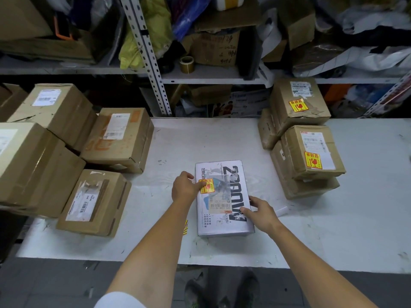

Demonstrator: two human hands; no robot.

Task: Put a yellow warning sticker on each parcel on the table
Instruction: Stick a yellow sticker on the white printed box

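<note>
Yellow stickers (pixel 209 187) x3, white parcel (pixel 224 225) x1

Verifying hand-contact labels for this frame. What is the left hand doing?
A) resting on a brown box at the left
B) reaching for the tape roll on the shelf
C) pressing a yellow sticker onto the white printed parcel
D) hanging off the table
C: the left hand's fingers press the yellow warning sticker onto the white printed parcel, while the right hand rests on its right edge.
</note>
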